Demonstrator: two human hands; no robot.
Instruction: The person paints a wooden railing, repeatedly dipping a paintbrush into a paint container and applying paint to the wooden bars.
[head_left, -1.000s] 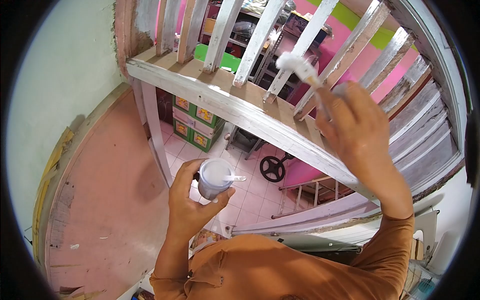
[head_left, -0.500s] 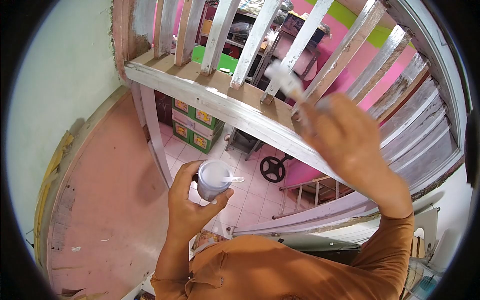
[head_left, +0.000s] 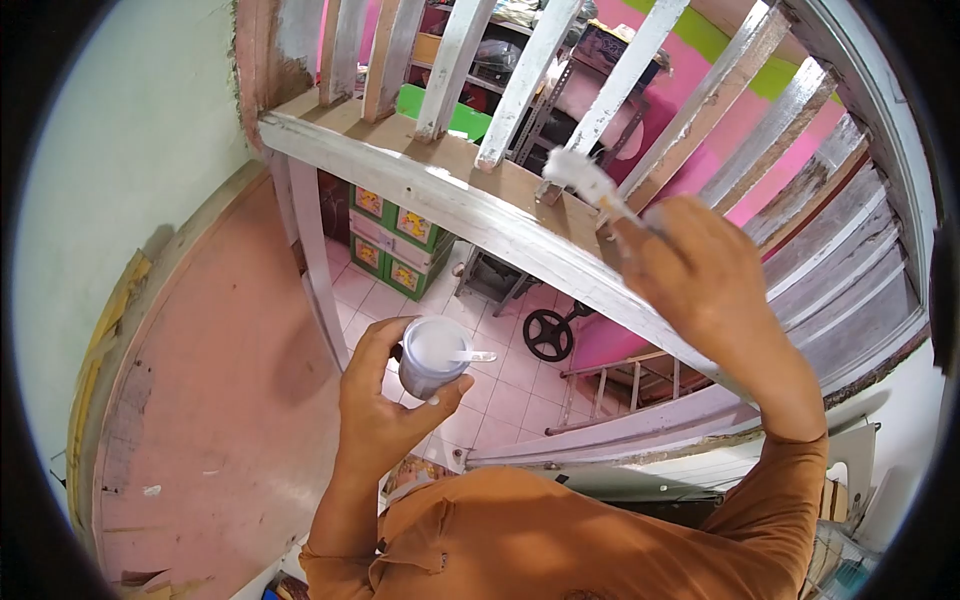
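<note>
My left hand [head_left: 380, 395] is closed around a small translucent cup [head_left: 428, 382], which holds white paint [head_left: 432, 345]. A pale flat stick [head_left: 478, 356] pokes out over the cup's right rim. Higher up and to the right, my right hand [head_left: 705, 270] grips a paintbrush [head_left: 590, 185] by its handle. White paint coats the bristles, which are close to the foot of a wooden slat [head_left: 620, 95]; I cannot tell whether they touch it. The slats are patchily painted white, with bare brown wood on some sides.
A white-edged wooden rail [head_left: 480, 210] crosses below the slats. Through the opening below it show a tiled floor [head_left: 500, 400], a green drawer cabinet [head_left: 400, 240], a black steering wheel [head_left: 548, 335] and a ladder-like frame [head_left: 630, 385]. A pinkish board [head_left: 220, 370] lies at the left.
The brush has dropped slightly and shifted right, and it looks less blurred. My left hand keeps the cup in nearly the same place. The view has shifted a little.
</note>
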